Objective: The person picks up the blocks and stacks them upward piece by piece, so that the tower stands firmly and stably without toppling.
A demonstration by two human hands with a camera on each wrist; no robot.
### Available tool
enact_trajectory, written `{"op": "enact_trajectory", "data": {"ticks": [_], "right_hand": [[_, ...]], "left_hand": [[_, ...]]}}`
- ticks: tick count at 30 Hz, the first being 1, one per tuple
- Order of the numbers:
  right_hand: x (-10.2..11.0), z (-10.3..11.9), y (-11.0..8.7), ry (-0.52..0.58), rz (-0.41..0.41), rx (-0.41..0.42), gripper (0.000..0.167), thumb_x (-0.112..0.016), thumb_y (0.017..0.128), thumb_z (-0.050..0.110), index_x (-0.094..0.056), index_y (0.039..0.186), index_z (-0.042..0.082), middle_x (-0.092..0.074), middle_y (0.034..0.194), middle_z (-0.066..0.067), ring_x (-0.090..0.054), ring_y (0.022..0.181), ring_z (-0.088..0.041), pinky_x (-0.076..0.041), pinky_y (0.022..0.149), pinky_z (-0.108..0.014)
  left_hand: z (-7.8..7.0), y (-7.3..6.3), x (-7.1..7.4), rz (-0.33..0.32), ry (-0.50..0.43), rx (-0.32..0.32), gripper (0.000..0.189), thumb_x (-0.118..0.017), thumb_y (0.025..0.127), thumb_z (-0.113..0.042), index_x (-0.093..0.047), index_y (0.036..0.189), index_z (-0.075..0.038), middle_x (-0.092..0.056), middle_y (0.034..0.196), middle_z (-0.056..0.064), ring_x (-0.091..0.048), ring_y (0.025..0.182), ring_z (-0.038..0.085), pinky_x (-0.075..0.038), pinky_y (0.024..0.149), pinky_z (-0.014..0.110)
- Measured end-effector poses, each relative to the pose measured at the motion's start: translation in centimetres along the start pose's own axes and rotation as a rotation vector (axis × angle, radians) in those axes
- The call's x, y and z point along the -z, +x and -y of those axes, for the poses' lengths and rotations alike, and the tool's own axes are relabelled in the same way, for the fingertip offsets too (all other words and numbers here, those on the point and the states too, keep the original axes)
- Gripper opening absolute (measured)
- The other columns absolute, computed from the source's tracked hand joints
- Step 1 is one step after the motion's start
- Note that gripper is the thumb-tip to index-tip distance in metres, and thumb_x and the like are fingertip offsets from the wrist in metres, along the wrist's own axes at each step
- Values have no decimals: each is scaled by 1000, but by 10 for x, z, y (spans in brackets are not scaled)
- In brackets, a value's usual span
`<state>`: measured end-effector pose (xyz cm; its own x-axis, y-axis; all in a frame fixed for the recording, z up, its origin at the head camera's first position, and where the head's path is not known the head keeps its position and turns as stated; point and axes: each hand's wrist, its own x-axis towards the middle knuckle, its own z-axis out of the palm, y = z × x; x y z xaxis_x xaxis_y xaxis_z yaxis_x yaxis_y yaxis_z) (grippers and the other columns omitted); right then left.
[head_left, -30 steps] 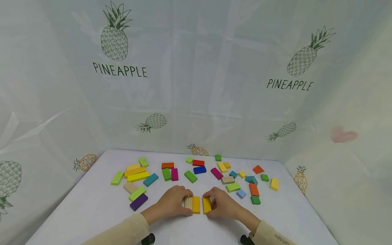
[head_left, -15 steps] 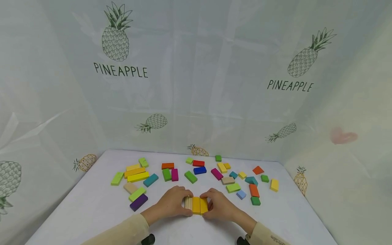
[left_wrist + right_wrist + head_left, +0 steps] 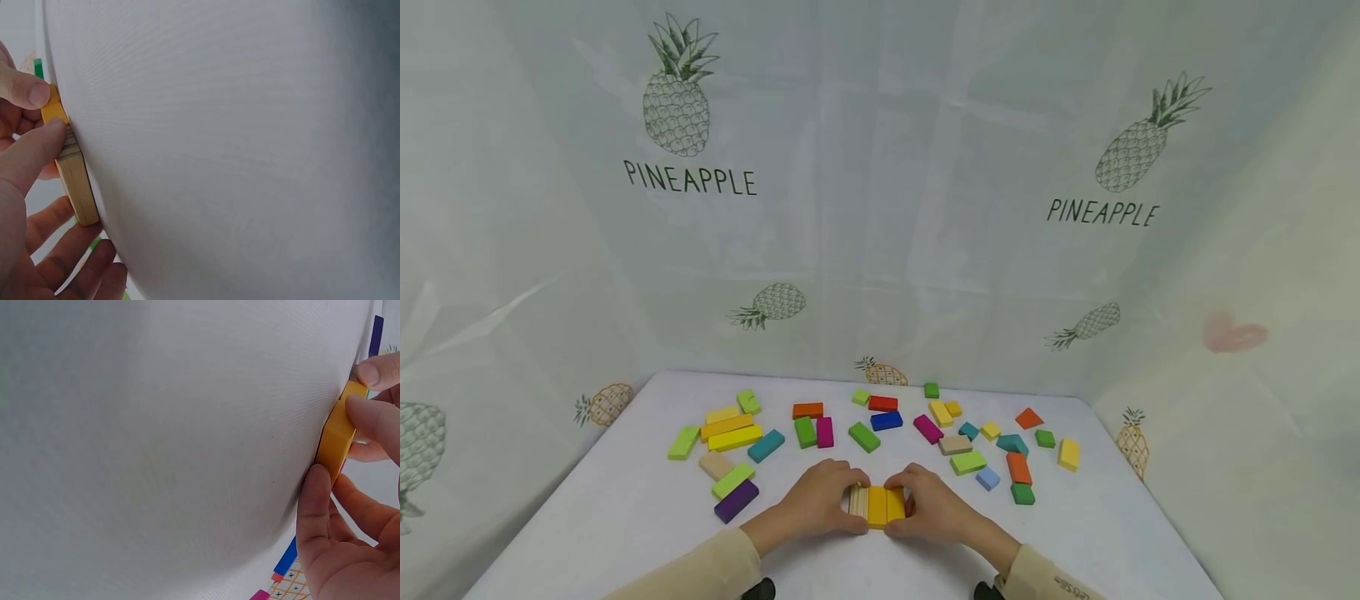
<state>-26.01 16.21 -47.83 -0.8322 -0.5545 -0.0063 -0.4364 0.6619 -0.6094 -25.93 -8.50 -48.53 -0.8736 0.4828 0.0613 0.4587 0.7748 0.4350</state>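
Note:
My left hand (image 3: 822, 498) grips a row of thin plain-wood pieces (image 3: 858, 502), thumb at the near end and fingers at the far end. Against the row's right side lies a yellow block (image 3: 877, 507). A second yellow block (image 3: 896, 504) sits flush beside it, pinched end to end by my right hand (image 3: 934, 505). The left wrist view shows the outer plain-wood face (image 3: 78, 187) and the edges of the thin pieces behind the left thumb. In the right wrist view the held yellow block (image 3: 337, 434) stands low on the white tabletop.
Loose coloured blocks lie behind both hands. A purple block (image 3: 737, 502) and a light green block (image 3: 733, 481) are left of the left hand. A light blue block (image 3: 988, 478) and a dark green block (image 3: 1022, 494) are right of the right hand. A white curtain (image 3: 880, 208) hangs behind.
My right hand has moved left with its yellow block, closing the gap to the other yellow block. The left hand keeps its hold on the wood row.

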Motion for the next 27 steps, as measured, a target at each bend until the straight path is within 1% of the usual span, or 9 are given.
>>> {"op": "enact_trajectory", "data": {"ticks": [7,15,18,21,24,27], "right_hand": [[1,0,1,12,5,-4,51,-91,86,30,-71,129,11,-58,104,4,-55,78,-7,-54,73,-18],[1,3,1,8,7,-14,51,-91,86,30,-71,129,11,-58,103,4,-55,79,-8,-54,73,-18],[2,5,0,13,9,-18,51,-91,86,28,-71,130,11,-58,104,3,-55,79,-8,-54,73,-17],[3,6,-1,29,26,-22,56,-92,85,26,-69,134,9,-58,106,2,-56,79,-8,-55,74,-17],[6,5,-3,39,40,-28,63,-91,85,25,-66,140,9,-60,111,0,-57,78,-8,-55,74,-17],[15,0,-7,33,11,-35,65,-88,88,26,-62,145,9,-61,118,-3,-58,80,-11,-56,74,-19]], "left_hand": [[1,0,1,-4,12,-5,55,-91,78,-52,-75,124,-27,-72,121,-3,-62,111,23,-56,101,55],[1,0,3,1,9,-16,55,-92,78,-52,-75,124,-27,-72,121,-3,-63,112,23,-56,101,55],[2,0,3,-4,11,-21,55,-92,78,-52,-75,124,-27,-72,118,-5,-62,108,20,-57,100,53],[2,0,2,-3,9,-24,55,-92,78,-52,-75,124,-27,-72,116,-6,-61,105,18,-57,99,52],[2,0,0,0,2,-20,54,-92,78,-52,-75,123,-27,-72,117,-6,-62,106,19,-57,100,54],[2,1,-1,1,5,-7,54,-92,78,-53,-75,123,-28,-72,117,-6,-62,106,19,-57,100,54]]}}
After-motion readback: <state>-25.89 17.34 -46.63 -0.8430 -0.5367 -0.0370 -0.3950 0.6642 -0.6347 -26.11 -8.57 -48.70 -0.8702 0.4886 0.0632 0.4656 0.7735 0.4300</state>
